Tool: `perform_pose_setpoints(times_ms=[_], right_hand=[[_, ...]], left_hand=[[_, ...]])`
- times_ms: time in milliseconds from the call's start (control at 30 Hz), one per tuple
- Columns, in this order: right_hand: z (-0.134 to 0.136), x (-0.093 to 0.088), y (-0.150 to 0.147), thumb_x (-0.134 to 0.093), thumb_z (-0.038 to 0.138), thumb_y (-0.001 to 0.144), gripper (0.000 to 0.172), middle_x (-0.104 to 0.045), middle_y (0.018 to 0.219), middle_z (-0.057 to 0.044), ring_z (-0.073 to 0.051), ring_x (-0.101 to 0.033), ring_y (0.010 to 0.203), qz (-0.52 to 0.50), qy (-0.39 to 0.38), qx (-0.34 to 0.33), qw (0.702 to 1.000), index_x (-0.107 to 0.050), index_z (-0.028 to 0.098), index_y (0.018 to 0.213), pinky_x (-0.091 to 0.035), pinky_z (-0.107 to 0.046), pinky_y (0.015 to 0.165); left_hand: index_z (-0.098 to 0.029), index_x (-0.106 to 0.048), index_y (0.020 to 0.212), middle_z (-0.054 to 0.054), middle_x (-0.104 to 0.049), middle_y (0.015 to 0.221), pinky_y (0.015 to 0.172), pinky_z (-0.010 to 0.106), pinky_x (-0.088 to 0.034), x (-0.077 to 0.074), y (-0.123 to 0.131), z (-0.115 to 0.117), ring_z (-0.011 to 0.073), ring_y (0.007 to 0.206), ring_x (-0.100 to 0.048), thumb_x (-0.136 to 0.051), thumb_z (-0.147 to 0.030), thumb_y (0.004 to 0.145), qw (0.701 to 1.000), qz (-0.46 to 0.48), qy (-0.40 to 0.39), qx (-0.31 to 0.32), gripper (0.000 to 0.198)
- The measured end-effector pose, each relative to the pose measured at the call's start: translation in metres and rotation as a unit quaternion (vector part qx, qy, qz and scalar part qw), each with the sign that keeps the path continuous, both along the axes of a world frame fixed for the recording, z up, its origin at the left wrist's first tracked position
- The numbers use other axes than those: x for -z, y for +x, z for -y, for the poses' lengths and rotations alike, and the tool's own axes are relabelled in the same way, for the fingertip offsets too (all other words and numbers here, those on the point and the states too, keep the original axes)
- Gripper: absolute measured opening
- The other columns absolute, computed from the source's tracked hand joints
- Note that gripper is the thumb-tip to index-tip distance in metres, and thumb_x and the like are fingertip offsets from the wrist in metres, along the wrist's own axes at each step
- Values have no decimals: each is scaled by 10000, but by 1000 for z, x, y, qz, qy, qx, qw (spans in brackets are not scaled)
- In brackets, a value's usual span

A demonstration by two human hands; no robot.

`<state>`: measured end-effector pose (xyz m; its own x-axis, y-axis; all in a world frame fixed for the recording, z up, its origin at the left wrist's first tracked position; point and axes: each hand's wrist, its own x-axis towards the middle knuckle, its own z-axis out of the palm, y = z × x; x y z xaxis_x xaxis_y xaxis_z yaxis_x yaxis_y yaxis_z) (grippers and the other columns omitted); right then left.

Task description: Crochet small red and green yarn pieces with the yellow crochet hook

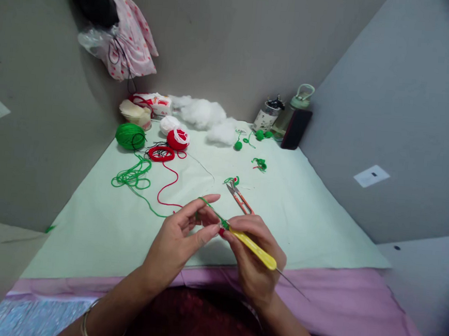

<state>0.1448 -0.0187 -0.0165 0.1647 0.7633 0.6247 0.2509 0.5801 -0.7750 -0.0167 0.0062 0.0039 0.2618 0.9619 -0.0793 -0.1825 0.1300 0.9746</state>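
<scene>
My right hand point(254, 253) is closed round a yellow-handled crochet hook point(253, 248), its tip pointing up-left into a small green and red crochet piece point(223, 227). My left hand point(182, 234) pinches that piece between thumb and fingers, and a green yarn strand point(208, 206) runs taut over its index finger. The green strand trails left across the pale green table cover point(314, 216) to a loose green yarn heap point(133, 177) and a green yarn ball point(130, 136). A red strand point(167, 186) leads toward a red yarn coil point(161, 153).
Orange-handled snips point(240, 197) lie just beyond my hands. Farther back are a red and white yarn ball point(177, 139), white stuffing point(205, 116), small green crochet pieces point(259, 163), a jar point(266, 117), a bottle point(294, 109) and a dark phone point(296, 129). Grey walls close in both sides.
</scene>
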Motion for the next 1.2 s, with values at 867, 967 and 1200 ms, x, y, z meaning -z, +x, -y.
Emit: perform_pose_setpoints(times_ms=[867, 967, 1200], right_hand=[[6, 9, 16, -643, 81, 977, 515, -805, 1162, -118, -275, -797, 1049, 324, 160, 9, 932, -655, 264, 1458, -711, -424, 880], [-2, 6, 11, -569, 59, 1004, 507, -803, 1169, -163, -279, -775, 1100, 351, 193, -13, 916, -596, 146, 1503, -708, -423, 891], [-12, 3, 19, -461, 10, 1020, 503, -729, 1279, -153, -216, -706, 1215, 320, 127, -93, 934, -603, 179, 1472, -660, -357, 976]], left_hand=[[-232, -819, 1204, 13, -655, 912, 831, 229, -485, 3, 4, 3, 134, 862, -579, -928, -299, 792, 975, 184, -125, 3, 432], [-215, -821, 1185, 14, -676, 892, 800, 213, -477, 8, 3, -2, 119, 824, -584, -915, -271, 797, 971, 191, -145, -10, 402], [-196, -815, 1130, -18, -663, 807, 733, 216, -469, 14, -5, -15, 103, 725, -589, -941, -273, 756, 979, 157, -121, -53, 402]])
